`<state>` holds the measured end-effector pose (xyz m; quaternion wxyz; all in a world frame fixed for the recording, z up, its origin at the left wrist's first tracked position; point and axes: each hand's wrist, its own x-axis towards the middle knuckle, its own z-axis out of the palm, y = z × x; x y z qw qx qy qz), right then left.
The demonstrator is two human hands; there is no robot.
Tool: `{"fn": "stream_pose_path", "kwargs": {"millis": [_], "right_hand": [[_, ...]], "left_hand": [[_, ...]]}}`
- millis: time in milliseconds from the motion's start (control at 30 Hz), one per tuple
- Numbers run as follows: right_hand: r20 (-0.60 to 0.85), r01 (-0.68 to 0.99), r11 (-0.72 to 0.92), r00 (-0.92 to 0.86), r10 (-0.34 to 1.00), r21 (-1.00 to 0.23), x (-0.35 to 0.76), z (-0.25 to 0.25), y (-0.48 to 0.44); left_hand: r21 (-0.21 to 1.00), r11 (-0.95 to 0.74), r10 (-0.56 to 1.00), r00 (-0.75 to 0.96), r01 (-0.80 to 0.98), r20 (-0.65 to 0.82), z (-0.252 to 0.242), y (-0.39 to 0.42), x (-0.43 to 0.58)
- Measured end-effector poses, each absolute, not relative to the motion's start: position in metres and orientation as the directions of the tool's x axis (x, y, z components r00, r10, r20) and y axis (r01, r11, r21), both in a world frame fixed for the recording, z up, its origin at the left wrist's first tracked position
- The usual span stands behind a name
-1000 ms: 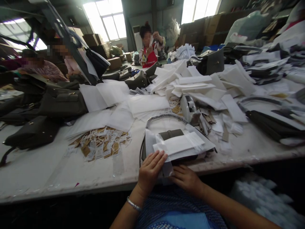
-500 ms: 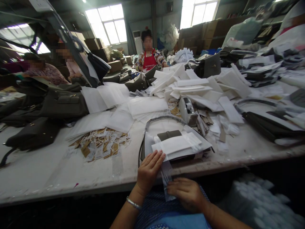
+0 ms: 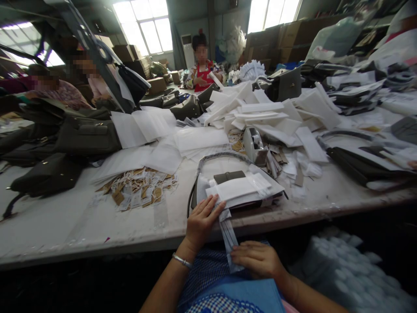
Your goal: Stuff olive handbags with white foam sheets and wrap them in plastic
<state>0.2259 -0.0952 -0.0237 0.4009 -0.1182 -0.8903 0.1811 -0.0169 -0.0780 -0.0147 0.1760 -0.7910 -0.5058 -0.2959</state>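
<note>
A dark olive handbag [image 3: 228, 176] lies at the table's front edge, its wrapped handle [image 3: 224, 155] arching away from me. Across it lies a white foam sheet [image 3: 237, 188] with clear plastic over part of it. My left hand [image 3: 201, 219] rests with its fingers stretched out at the sheet's near left corner. From beneath those fingers a translucent plastic strip [image 3: 229, 234] hangs over the edge toward my lap. Its lower end is in my right hand [image 3: 257, 258], whose fingers are closed on it; the fingertips are partly hidden.
Paper tags with strings [image 3: 140, 191] lie left of the bag. A tape dispenser [image 3: 254, 145] stands behind it, near piled white foam sheets [image 3: 260, 113]. Dark bags [image 3: 86, 139] crowd the left side; another bag [image 3: 361, 165] lies right. A person in a red apron [image 3: 203, 80] is across the table.
The plastic strip looks narrower and more gathered between my hands. Both hands stay nearly in place. The person across has raised their hands, with a white piece in one.
</note>
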Motion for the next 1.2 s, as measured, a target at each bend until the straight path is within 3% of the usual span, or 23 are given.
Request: {"fn": "stream_pose_path", "kwargs": {"millis": [167,533,700,933,1067,1200], "right_hand": [[0.659,0.053,0.883,-0.645,0.387,-0.466,0.224,-0.003,-0.092],[0.665,0.061,0.889,-0.641,0.384,-0.455,0.207,0.068,-0.050],[0.629,0.194,0.842,-0.586,0.511,-0.503,0.199,0.078,-0.022],[0.415,0.364,0.672,-0.572,0.707,-0.645,0.164,0.075,0.025],[0.332,0.477,0.674,-0.617,0.714,-0.563,0.145,0.060,0.047],[0.344,0.425,0.721,-0.671,0.656,-0.547,0.137,0.046,0.060]], "left_hand": [[-0.012,-0.421,0.684,0.326,0.907,0.652,-0.014,-0.079,-0.015],[-0.068,-0.454,0.666,0.390,0.888,0.636,-0.014,-0.083,-0.014],[0.025,-0.483,0.652,0.341,0.875,0.677,-0.018,-0.083,-0.014],[0.137,-0.497,0.651,0.264,0.857,0.712,-0.017,-0.084,-0.012],[0.186,-0.504,0.665,0.242,0.843,0.707,-0.016,-0.084,-0.012],[0.246,-0.527,0.682,0.233,0.813,0.693,-0.015,-0.083,-0.014]]}}
